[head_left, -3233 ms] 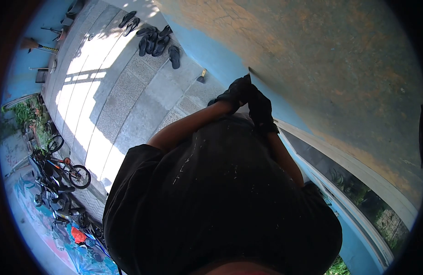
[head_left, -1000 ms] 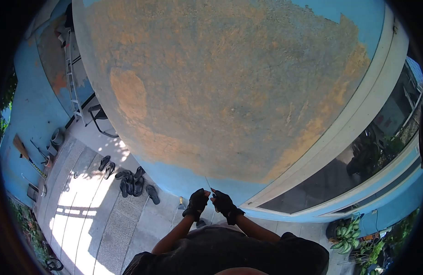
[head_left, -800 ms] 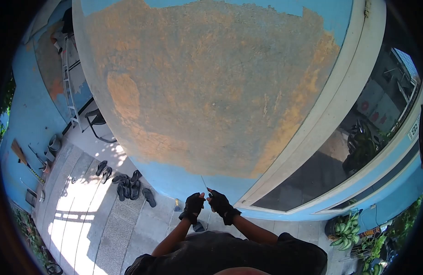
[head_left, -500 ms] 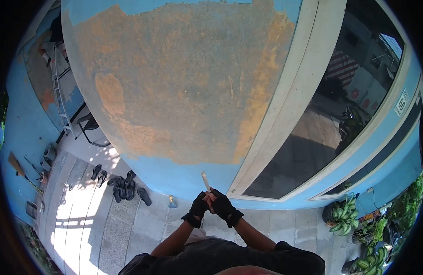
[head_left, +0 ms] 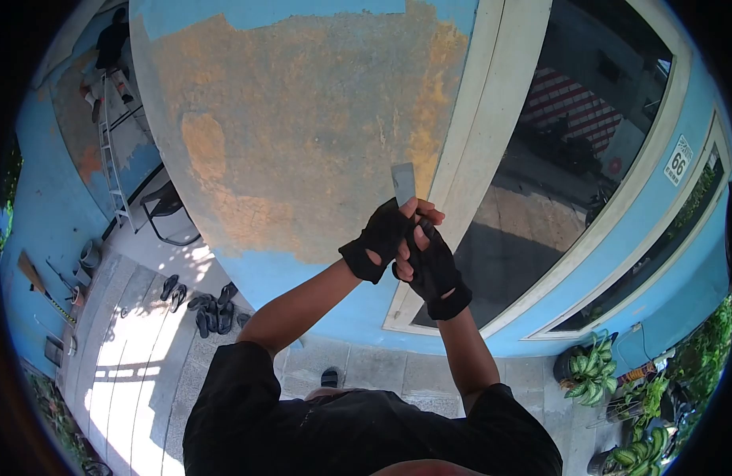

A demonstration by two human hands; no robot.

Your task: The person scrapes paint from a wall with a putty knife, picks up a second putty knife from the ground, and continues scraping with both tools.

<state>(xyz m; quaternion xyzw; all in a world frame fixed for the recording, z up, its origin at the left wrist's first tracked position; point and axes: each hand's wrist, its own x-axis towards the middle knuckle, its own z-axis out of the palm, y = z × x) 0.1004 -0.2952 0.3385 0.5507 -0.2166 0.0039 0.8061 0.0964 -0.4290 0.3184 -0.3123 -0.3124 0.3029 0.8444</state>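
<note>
My left hand (head_left: 379,239) and my right hand (head_left: 436,268), both in black fingerless gloves, are raised together in front of the wall. Between them is a scraper (head_left: 402,184) with a flat, grey metal blade pointing up. My left fingers wrap round it just below the blade. My right hand is closed close against the left, lower down, and their fingers overlap. The scraper's handle is hidden by the hands. Behind the blade is the wall (head_left: 295,135), a patch stripped to grey and orange-brown, with light blue paint around it.
A white-framed window (head_left: 532,198) stands to the right, with potted plants (head_left: 592,371) below. Several dark sandals (head_left: 215,313) lie on the paving at left. Farther back are a folding chair (head_left: 168,214), a ladder (head_left: 111,159) and a person (head_left: 112,44) in dark clothes on it.
Both hands have risen from low near the body to the wall, bringing the scraper up. Its blade now shows its flat face instead of a narrow edge. The view has shifted slightly.
</note>
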